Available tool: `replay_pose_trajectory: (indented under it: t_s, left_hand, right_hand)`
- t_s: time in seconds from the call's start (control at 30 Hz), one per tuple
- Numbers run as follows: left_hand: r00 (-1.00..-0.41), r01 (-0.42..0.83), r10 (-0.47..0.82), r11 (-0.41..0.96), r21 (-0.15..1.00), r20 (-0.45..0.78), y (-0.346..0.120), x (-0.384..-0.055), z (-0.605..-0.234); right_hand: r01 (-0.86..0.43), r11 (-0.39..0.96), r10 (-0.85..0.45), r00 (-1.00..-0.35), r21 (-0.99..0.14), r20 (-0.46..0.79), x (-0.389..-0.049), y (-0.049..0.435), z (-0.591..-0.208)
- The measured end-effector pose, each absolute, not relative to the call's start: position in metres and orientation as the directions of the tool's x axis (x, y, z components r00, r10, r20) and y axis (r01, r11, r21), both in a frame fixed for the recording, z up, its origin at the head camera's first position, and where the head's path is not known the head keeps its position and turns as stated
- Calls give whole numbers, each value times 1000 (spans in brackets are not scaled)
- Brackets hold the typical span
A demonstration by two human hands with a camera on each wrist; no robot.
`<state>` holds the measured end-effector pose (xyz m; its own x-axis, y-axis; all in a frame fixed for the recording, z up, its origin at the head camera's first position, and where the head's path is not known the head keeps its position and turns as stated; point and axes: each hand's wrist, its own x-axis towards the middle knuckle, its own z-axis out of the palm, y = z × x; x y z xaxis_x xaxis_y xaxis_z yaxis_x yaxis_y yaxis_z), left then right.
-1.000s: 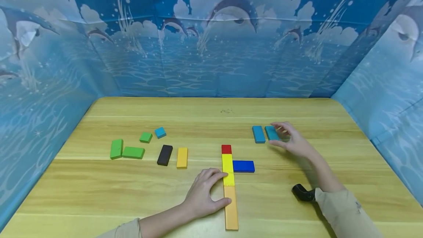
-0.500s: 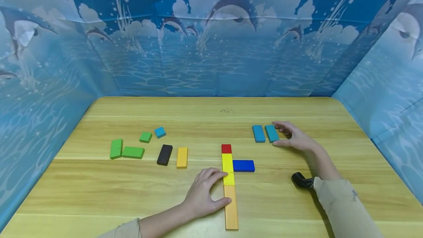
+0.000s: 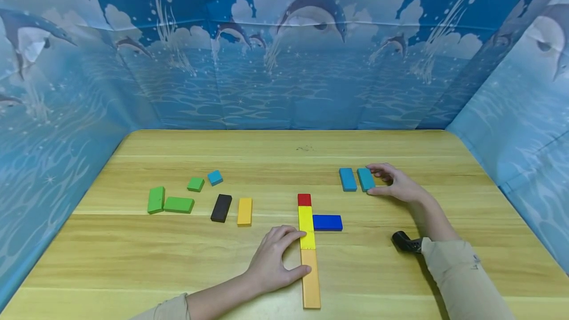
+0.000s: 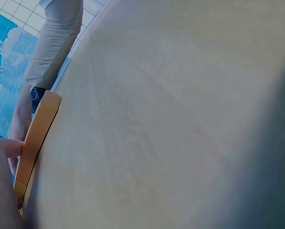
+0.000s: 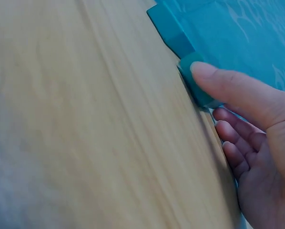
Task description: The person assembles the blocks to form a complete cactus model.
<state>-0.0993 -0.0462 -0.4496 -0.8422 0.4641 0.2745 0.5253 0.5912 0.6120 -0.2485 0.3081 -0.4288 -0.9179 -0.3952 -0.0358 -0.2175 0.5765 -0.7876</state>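
My left hand [image 3: 272, 260] rests at a row of blocks, its index fingertip on the yellow block [image 3: 305, 216] and its thumb on the long orange block [image 3: 310, 288]. A red block [image 3: 304, 200] tops this row, and a dark blue block [image 3: 328, 222] lies crosswise against its right side. At the back right, my right hand [image 3: 395, 183] pinches a light blue block [image 3: 365, 179] by its ends. The right wrist view shows the thumb [image 5: 238, 86] against this block. A second light blue block [image 3: 347, 180] lies just to its left.
Left of the row lie a yellow-orange block [image 3: 245, 212], a black block [image 3: 221, 208], several green blocks [image 3: 179, 205] and a small light blue block [image 3: 215, 178]. A black device [image 3: 405, 242] sits at the right wrist. A dolphin-print cloth [image 3: 284, 88] surrounds the wooden table [image 3: 222, 147].
My right thumb has closed in on the light blue block, which has shifted slightly right, widening the gap to its neighbour. My left hand has stayed in place.
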Motion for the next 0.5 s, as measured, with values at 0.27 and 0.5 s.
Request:
replay_pose_trajectory:
  t_s: [0.27, 0.5]
  left_hand:
    - [-843, 520, 469, 588, 620, 263, -47, -100, -450]
    - [-843, 519, 471, 586, 623, 259, -47, -100, -450]
  right_hand:
    - [-231, 485, -351, -935, -843, 54, -238, 293, -427]
    - [-299, 484, -399, -912, -823, 97, -226, 268, -424]
